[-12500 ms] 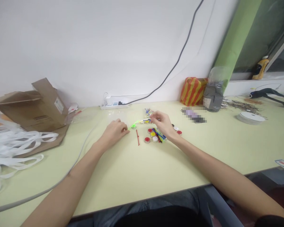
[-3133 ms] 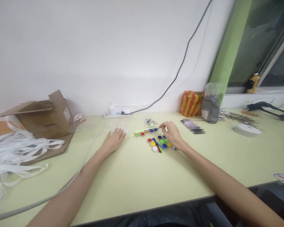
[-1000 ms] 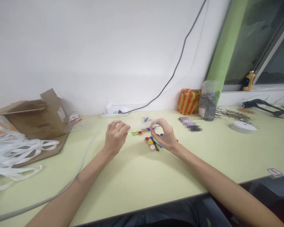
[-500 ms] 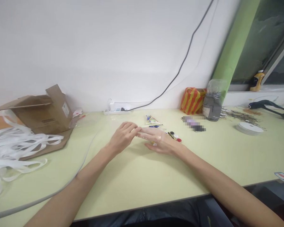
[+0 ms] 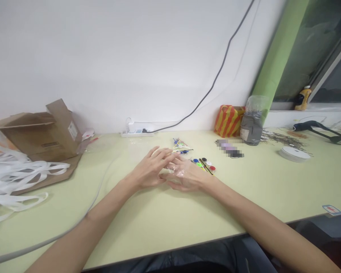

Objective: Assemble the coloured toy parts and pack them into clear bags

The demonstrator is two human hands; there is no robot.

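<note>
My two hands meet at the middle of the pale yellow table (image 5: 165,220). My left hand (image 5: 149,172) reaches right, and its fingertips rest on a crinkled clear plastic bag (image 5: 174,169). That bag lies over the fingers of my right hand (image 5: 189,178), which curl loosely around it. Just right of my right hand lie small paint pots (image 5: 204,163) in blue, green, black, white and red, with a thin stick among them. Behind my hands sits a small clear packet of coloured sticks (image 5: 179,144). Whatever is under my right hand is hidden.
An open cardboard box (image 5: 42,132) and loose white straps (image 5: 19,178) are at the left. A power strip (image 5: 136,131) with a grey cable sits by the wall. A striped bag (image 5: 229,120), a grey pouch (image 5: 251,127), a phone (image 5: 230,148) and a white roll (image 5: 294,153) are at the right.
My hands have come together over the coloured pots. The clear bag now lies crumpled over my right fingers, and several pots show to the right of that hand.
</note>
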